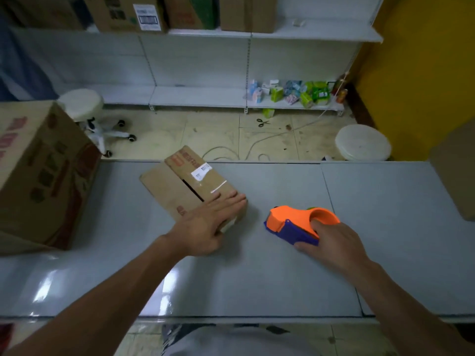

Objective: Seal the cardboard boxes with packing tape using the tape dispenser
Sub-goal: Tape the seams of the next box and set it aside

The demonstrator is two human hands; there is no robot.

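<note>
A small flat cardboard box lies on the grey table, turned at an angle, with a dark gap between its top flaps and a white label near the far end. My left hand rests flat on its near right corner, fingers straight. To the right, an orange and purple tape dispenser sits on the table. My right hand grips its rear, fingers curled into the orange loop and thumb along the purple side.
A large printed cardboard box stands at the table's left end, another brown box at the right edge. Beyond the table are white shelves, two round stools, scissors and a cord on the floor.
</note>
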